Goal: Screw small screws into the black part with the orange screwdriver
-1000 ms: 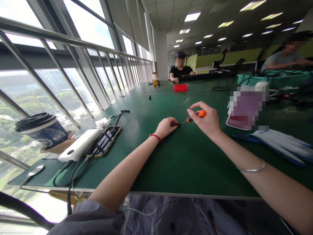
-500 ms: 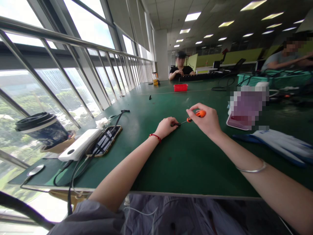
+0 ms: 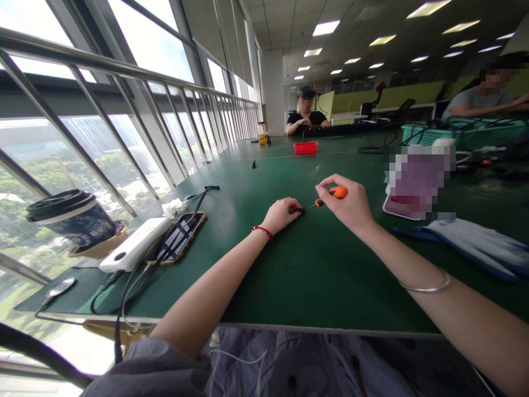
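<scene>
Low over the green tabletop, my left hand (image 3: 283,214) is closed with its fingertips around a small black part (image 3: 298,210), whose kind I cannot make out. A screwdriver (image 3: 339,192) with an orange and black handle slants down from my right hand (image 3: 347,199), the thumb and fingers closed on the handle. Its thin shaft points left, and the tip meets the black part or comes very close to it. My left fingers partly hide the part.
To the left are a phone (image 3: 177,238), a white power bank (image 3: 134,245), cables and a paper cup (image 3: 74,218). White-and-blue gloves (image 3: 475,242) and a pinkish phone-like object (image 3: 417,187) lie right. Further back are a red tray (image 3: 305,148), a green basket (image 3: 467,134) and two people.
Both hands stay almost where they were. The screwdriver handle looks slightly turned in my right hand, its orange and black sides showing differently.
</scene>
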Demonstrator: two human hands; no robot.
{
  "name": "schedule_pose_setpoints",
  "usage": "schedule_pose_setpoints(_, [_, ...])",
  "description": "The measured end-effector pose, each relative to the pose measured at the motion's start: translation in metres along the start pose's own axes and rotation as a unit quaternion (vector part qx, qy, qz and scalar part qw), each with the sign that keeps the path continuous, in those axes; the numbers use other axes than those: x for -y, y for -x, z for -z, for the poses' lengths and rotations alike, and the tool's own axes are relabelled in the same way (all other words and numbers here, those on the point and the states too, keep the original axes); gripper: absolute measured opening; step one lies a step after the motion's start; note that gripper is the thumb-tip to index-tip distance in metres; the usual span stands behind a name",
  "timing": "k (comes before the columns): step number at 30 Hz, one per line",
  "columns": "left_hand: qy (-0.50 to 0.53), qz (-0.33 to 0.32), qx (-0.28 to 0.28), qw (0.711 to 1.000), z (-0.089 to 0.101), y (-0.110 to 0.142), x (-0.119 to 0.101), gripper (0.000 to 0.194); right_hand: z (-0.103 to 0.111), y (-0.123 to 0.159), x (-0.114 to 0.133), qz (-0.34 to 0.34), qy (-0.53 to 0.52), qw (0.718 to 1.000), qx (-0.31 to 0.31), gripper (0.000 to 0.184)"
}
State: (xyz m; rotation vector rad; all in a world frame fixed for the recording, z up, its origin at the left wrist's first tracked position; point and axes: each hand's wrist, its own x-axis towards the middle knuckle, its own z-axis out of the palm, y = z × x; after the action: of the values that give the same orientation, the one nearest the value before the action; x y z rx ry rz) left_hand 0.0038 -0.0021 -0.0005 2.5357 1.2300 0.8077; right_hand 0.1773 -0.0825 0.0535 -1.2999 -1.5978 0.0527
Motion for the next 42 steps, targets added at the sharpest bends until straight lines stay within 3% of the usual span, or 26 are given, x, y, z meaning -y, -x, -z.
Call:
schedule_pose_setpoints(3, [0.003,-0.001,0.001,1.000,0.0003,0.0001,0.0000,0.014,-0.0009,0.0006,-0.0019,0.035,-0.011,0.999,-0.003,0.018])
schedule_pose_setpoints(8, [0.006,-0.001,0.005,1.000,0.0011,0.0003,-0.0004,0.014,-0.0009,-0.0009,-0.0051,0.025,-0.010,0.999,-0.040,0.042])
schedule_pose_setpoints(11, [0.002,-0.005,0.003,1.000,0.0013,0.0004,-0.0009,0.015,0.0000,-0.0010,-0.0031,-0.010,0.008,1.000,-0.017,0.033])
schedule_pose_setpoints(15, [0.001,0.000,0.004,1.000,0.0018,0.0007,-0.0026,0.015,-0.0004,-0.0004,-0.0024,0.002,0.003,1.000,-0.006,0.021])
schedule_pose_setpoints(20, [0.005,0.004,0.005,1.000,0.0032,0.0011,-0.0043,0.015,-0.0013,-0.0013,-0.0063,0.043,-0.024,0.998,-0.034,0.039])
schedule_pose_setpoints(25, [0.003,0.004,0.006,1.000,0.0029,0.0009,-0.0036,0.015,-0.0013,-0.0008,-0.0044,0.007,-0.008,1.000,-0.003,0.024])
schedule_pose_setpoints(29, [0.009,0.003,0.005,1.000,0.0019,0.0008,-0.0025,0.015,-0.0027,0.0003,-0.0060,0.031,-0.016,0.999,-0.009,0.017])
schedule_pose_setpoints(34, [0.009,0.005,0.005,1.000,0.0018,0.0010,-0.0022,0.015,-0.0038,-0.0004,-0.0095,0.044,-0.041,0.997,-0.037,0.044])
schedule_pose_setpoints(38, [0.009,0.005,0.005,1.000,0.0025,0.0011,-0.0034,0.016,-0.0035,0.0005,-0.0052,0.015,-0.017,1.000,-0.009,0.025])
schedule_pose_setpoints(42, [0.008,0.008,0.007,1.000,0.0021,0.0007,-0.0029,0.015,-0.0026,0.0022,-0.0027,0.029,-0.010,0.999,0.012,0.017])
